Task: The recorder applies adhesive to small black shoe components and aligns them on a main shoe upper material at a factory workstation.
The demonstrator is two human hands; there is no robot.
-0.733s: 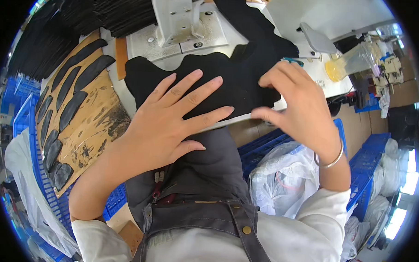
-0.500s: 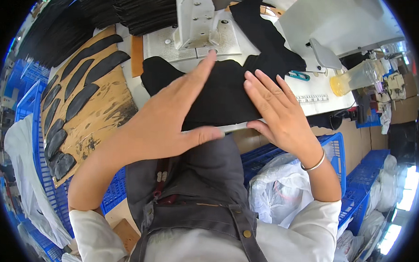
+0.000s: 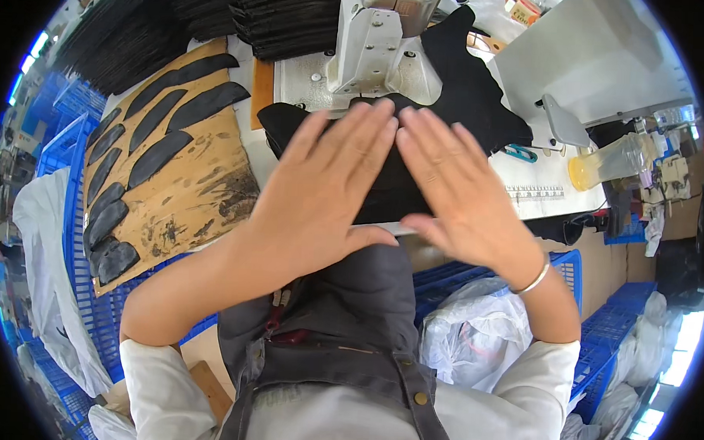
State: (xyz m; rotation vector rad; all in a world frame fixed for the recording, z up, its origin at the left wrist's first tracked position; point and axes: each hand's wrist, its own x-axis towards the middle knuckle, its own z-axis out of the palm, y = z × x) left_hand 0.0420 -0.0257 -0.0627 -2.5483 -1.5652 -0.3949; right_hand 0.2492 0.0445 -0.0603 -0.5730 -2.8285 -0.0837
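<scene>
Black fabric piece (image 3: 464,107) lies under the left hand (image 3: 322,192) and right hand (image 3: 458,193) (fingers flat, together).

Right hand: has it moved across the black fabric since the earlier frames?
Yes. The right hand slid left and up toward the sewing machine head, now flat beside the left hand on the black fabric.

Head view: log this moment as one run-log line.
left hand: flat on black fabric piece | right hand: flat on same piece | sewing machine: just beyond fingertips | blue scissors: right, untouched
</scene>
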